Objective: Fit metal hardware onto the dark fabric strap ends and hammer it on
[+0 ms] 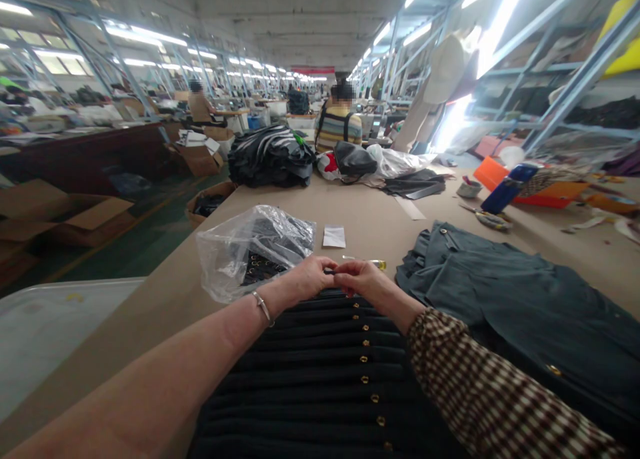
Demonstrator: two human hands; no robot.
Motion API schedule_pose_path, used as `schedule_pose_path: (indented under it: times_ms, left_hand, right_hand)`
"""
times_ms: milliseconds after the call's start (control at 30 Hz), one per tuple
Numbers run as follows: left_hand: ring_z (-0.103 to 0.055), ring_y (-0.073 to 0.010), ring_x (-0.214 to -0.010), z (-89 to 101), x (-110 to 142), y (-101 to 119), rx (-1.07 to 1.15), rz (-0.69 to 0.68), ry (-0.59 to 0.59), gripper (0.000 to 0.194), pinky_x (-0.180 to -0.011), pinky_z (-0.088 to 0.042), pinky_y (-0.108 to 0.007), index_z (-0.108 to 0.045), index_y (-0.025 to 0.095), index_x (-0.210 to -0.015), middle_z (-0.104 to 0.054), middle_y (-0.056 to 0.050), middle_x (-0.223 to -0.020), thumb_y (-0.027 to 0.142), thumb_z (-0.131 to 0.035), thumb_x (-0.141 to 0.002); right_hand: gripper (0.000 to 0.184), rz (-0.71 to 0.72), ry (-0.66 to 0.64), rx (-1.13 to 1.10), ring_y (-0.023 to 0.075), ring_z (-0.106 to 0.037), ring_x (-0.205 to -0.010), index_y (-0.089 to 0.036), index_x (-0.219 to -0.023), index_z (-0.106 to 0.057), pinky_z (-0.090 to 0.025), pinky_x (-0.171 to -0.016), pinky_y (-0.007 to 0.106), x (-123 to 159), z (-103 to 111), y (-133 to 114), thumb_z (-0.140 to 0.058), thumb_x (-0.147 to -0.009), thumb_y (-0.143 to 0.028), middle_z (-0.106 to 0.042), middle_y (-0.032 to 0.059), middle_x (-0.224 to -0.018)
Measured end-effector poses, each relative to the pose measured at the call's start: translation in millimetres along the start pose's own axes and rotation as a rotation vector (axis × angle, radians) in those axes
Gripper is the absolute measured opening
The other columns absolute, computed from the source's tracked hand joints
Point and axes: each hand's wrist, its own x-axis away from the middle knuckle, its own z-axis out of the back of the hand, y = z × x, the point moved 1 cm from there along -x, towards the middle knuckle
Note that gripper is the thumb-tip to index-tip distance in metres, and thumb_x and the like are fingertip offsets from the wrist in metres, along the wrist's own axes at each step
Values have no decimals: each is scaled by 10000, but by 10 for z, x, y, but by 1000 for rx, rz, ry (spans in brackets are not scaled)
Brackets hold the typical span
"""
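Observation:
My left hand [316,275] and my right hand [364,282] meet above the far end of a row of dark garments [310,359]. Fingers of both hands are pinched together, with a small dark bit between them that is too small to name. Overlapping layers make up the row, and gold-coloured metal fittings run down its right part. Just beyond my right hand lies a screwdriver-like tool with a yellow handle [383,265]. A clear plastic bag [220,262] with dark pieces and gold rings inside sits left of my left hand.
Dark green garments [500,292] lie at the right. Ahead are a small white paper [334,236] and a dark cloth pile [273,155]. Scissors [493,220] and a blue object [510,187] are at the back right. Beyond the table sits a person [340,125].

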Motion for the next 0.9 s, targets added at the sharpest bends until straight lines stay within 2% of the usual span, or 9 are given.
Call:
schedule_pose_path:
  times_ms: [67, 200, 333, 433, 533, 633, 700, 767, 900]
  left_hand:
    - [-571, -145, -760, -27, 28, 25, 41, -44, 6, 340, -653, -422, -219, -703, 153, -973, -691, -15, -845, 327, -632, -689]
    - [-563, -145, -745, -89, 39, 35, 111, -79, -19, 278, -671, -426, -224, -711, 138, -885, -679, 0, -780, 233, -643, -633]
    - [-530, -121, -690, -133, 38, 41, 161, -76, -11, 262, -646, -413, -218, -693, 129, -879, -639, 23, -728, 255, -638, -656]
    - [-461, -86, -567, -107, 59, 57, 168, -13, 21, 202, -553, -365, -205, -686, 124, -827, -561, 46, -612, 249, -620, -682]
    - [-366, -68, -429, -60, 82, 62, 151, 96, 55, 207, -434, -271, -211, -687, 123, -819, -444, 68, -483, 289, -611, -721]
    - [-339, -65, -371, -48, 77, 61, 133, 175, 84, 253, -388, -226, -217, -681, 123, -867, -411, 73, -457, 334, -585, -765]
    - [-348, -62, -370, -73, 57, 63, 121, 182, 81, 267, -388, -235, -214, -680, 135, -904, -424, 71, -476, 346, -574, -781]
    - [-350, -58, -379, -113, 27, 64, 100, 170, 63, 275, -395, -242, -211, -687, 147, -903, -438, 70, -492, 367, -575, -783]
    - [-354, -64, -422, -170, -48, 49, 11, 150, 54, 208, -425, -256, -211, -694, 139, -803, -438, 69, -474, 312, -588, -756]
  right_hand:
    - [238, -34, 38, -140, 92, -473, -517, -136, -819, -666, -393, -490, 203, 42, -57, 1, -646, -666, -317, -533, -31, -556]
    - [228, -13, 113, -248, 89, -455, -520, -135, -749, -655, -373, -493, 212, 78, -154, -8, -666, -634, -332, -555, -23, -574]
    - [166, 118, 243, -301, 95, -485, -581, -167, -690, -577, -401, -556, 212, 77, -231, -64, -629, -679, -324, -549, -39, -607]
    - [155, 234, 333, -387, 105, -548, -631, -190, -729, -521, -454, -619, 230, 79, -191, -113, -571, -753, -334, -588, -36, -677]
    - [159, 223, 286, -381, 107, -582, -578, -212, -790, -469, -490, -592, 255, 79, -48, -111, -554, -778, -346, -625, -40, -712]
    - [122, 127, 150, -185, 81, -487, -403, -208, -825, -495, -397, -422, 203, 74, 101, -33, -550, -760, -295, -593, -62, -611]
    - [131, 104, 54, -45, 65, -436, -377, -185, -862, -559, -336, -391, 184, 71, 152, 33, -533, -748, -244, -582, -57, -589]
    - [204, 103, -4, 51, 64, -439, -409, -171, -934, -583, -341, -408, 180, 68, 162, 86, -517, -746, -212, -600, -45, -617]
    - [167, 68, -2, 257, 76, -458, -443, -159, -899, -586, -368, -437, 191, 58, 161, 142, -508, -760, -208, -613, -31, -627]
